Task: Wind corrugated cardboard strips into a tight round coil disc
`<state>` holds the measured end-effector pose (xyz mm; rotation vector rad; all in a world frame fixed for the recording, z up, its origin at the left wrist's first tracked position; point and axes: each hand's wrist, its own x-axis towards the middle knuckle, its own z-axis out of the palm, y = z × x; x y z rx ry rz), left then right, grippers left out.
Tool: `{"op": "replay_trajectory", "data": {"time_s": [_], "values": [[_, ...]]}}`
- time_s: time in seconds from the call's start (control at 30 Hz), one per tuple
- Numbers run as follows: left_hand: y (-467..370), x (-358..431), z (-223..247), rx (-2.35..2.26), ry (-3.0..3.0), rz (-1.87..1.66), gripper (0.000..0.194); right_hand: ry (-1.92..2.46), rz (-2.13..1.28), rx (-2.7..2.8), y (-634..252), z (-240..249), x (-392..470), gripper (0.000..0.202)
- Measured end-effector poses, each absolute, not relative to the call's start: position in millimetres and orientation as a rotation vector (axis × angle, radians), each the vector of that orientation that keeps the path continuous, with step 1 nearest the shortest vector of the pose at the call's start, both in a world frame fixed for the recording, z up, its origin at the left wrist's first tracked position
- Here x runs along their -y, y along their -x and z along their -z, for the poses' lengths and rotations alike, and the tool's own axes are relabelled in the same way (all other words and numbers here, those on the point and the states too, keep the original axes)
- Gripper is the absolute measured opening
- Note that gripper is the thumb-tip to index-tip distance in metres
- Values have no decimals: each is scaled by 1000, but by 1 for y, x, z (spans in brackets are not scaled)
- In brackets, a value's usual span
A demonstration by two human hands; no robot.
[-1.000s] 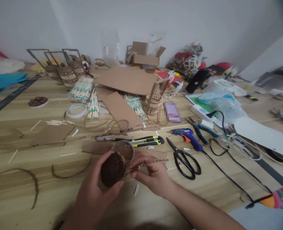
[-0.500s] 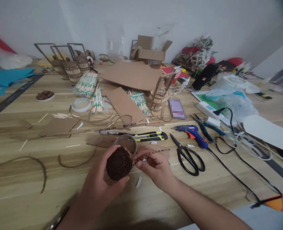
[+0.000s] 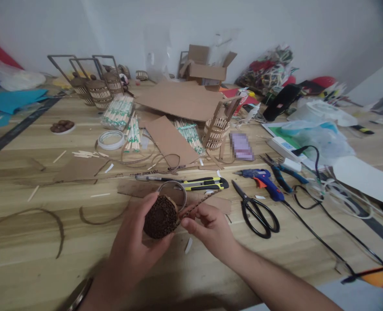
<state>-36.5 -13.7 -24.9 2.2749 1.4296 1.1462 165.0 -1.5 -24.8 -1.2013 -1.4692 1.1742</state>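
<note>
A round coil of brown corrugated cardboard (image 3: 160,217) is gripped in my left hand (image 3: 131,242), its ridged spiral face toward me. My right hand (image 3: 209,226) pinches a thin corrugated cardboard strip (image 3: 199,202) close to the coil's right side; the strip's far end sticks out up and to the right. Just behind the coil, a tape ring (image 3: 184,194) stands partly hidden by it. Beyond my hands lies a yellow and black utility knife (image 3: 206,184). Black-handled scissors (image 3: 256,209) rest to the right of my right hand.
A blue glue gun (image 3: 261,181) with its cord and pliers (image 3: 284,172) lie at right. Farther back are a small stick-covered bucket (image 3: 215,131), bundled sticks (image 3: 118,112), cardboard sheets (image 3: 178,101) and a tape roll (image 3: 111,140). Loose brown strips (image 3: 60,224) lie at left.
The coil has tilted slightly, showing more of its spiral face and rim. The strip's free end now points more steeply upward. Both hands keep their hold.
</note>
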Motion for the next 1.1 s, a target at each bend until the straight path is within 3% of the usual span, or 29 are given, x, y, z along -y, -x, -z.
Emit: {"op": "replay_trajectory", "data": {"time_s": [1.1], "values": [[35, 11, 21, -1345, -2488, -1186, 66, 1282, -1098, 1613, -168, 14, -2, 25]]}}
